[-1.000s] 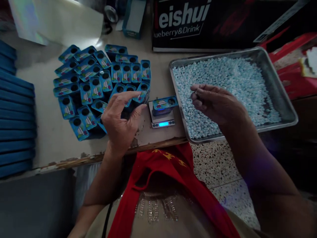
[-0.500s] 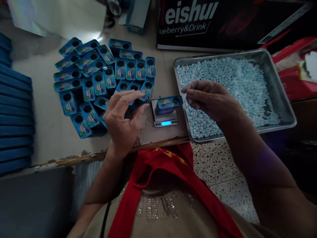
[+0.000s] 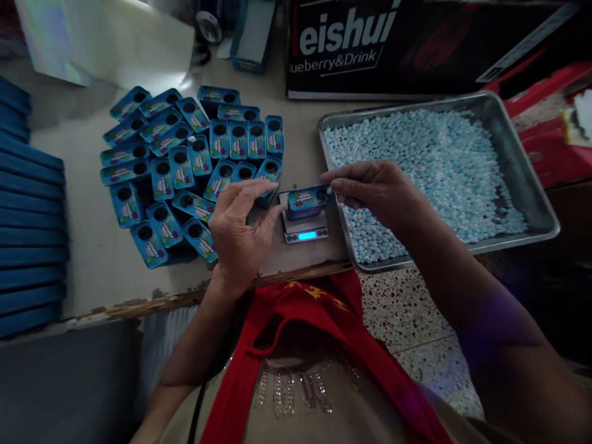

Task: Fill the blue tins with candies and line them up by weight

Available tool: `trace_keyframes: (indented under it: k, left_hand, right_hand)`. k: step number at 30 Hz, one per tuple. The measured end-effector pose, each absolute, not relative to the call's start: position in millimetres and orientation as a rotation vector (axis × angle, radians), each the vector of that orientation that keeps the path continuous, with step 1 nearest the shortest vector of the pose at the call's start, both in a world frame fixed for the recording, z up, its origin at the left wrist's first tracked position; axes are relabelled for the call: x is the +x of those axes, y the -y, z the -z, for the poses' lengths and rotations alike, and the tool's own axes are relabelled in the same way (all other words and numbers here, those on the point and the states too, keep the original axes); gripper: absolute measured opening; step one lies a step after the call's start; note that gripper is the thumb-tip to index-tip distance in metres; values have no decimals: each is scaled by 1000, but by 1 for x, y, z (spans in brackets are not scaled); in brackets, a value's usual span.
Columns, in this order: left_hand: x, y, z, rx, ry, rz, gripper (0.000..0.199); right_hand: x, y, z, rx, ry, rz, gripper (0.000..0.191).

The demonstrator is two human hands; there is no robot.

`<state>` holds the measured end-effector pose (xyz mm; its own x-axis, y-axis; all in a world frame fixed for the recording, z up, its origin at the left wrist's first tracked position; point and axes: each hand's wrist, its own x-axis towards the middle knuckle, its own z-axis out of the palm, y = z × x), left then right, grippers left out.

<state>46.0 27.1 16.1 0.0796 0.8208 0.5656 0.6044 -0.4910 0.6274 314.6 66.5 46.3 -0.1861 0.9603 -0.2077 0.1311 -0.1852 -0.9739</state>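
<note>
A small blue tin (image 3: 306, 202) with a round dark hole lies on a little digital scale (image 3: 306, 233) whose display glows blue. At the tin's right end, my right hand (image 3: 372, 188) has its fingers pinched together over the hole; what they hold is too small to make out. Left of the scale, my left hand (image 3: 243, 225) is raised with thumb and fingers apart and nothing between them. Many similar blue tins (image 3: 181, 165) stand grouped beyond and left of it. A metal tray (image 3: 539, 206) of pale blue and white candies (image 3: 439, 160) sits to the right.
Stacked blue packs (image 3: 30, 228) line the far left. A large black box (image 3: 342, 55) stands behind the tray, and an open blue carton (image 3: 252, 43) and a can (image 3: 209, 26) are at the back. The table's worn front edge (image 3: 152, 305) runs nearby.
My right hand has moved left and slightly down, from above the tray's edge to the tin on the scale. My left hand has shifted slightly right. The view has tilted a little.
</note>
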Motion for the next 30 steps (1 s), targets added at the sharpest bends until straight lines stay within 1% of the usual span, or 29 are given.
trace_keyframes:
  k: [3,6,7,9,10,12,13,14,15,17,19,22,25,28,30]
  left_hand:
    - [48,-29,-12,2141,-1406,-1327,30]
    - [55,-34,-7,2189,-1418,-1231,32]
    - [60,-36,-5,2218,-1422,-1195,33]
    - [71,-38,-3,2294,-1407,-1126,41]
    - [77,-38,-3,2337,-1390,-1092,46]
    - [91,-39,-2,2406,-1374,-1005,57]
    - [97,-39,-1,2426,-1381,-956,62]
    - [103,-40,0,2436,-1398,-911,68]
    - [107,-41,2,2438,-1417,-876,74]
    - [110,-43,6,2417,-1456,-834,83]
    - [107,-46,12,2366,-1469,-837,79]
    - [98,-52,25,2276,-1429,-878,57]
    - [95,-57,31,2231,-1349,-943,44]
    - [102,-59,23,2309,-1285,-1057,39]
    - [111,-61,14,2464,-1193,-1103,38]
  right_hand:
    - [315,-67,-45,-1384,1343,-1401,18]
    - [323,-69,-49,-1391,1347,-1336,15]
    - [329,-70,-51,-1399,1372,-1273,12]
    - [346,-72,-53,-1427,1483,-1042,6]
    - [356,-74,-53,-1432,1554,-906,10]
    - [376,-80,-48,-1378,1683,-717,28]
    - [384,-84,-44,-1318,1723,-711,35]
    - [389,-88,-39,-1263,1749,-732,38]
    - [391,-92,-35,-1233,1750,-764,38]
    - [386,-97,-31,-1262,1729,-828,29]
    - [373,-97,-33,-1343,1691,-870,19]
    - [350,-91,-36,-1404,1639,-901,12]
    - [335,-79,-27,-1405,1391,-980,23]
    - [327,-64,-6,-1320,991,-1245,36]
    - [324,-55,7,-1265,830,-1424,43]
